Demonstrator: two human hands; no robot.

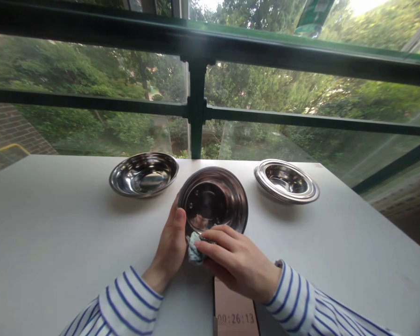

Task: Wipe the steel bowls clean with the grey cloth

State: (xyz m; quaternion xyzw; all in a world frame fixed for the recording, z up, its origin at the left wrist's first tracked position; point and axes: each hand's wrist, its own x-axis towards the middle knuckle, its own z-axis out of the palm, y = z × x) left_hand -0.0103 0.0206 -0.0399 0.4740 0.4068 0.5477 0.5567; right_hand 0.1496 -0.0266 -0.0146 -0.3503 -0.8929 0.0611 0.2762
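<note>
A shiny steel bowl is tilted up toward me at the middle of the white table. My left hand grips its left rim, thumb lying over the edge. My right hand presses a small pale blue-grey cloth against the bowl's lower rim, fingers closed over the cloth. Both sleeves are white with blue stripes.
Another steel bowl stands at the back left and a rimmed steel plate at the back right. A phone showing a timer lies at the near edge. A glass railing with dark bars runs behind the table.
</note>
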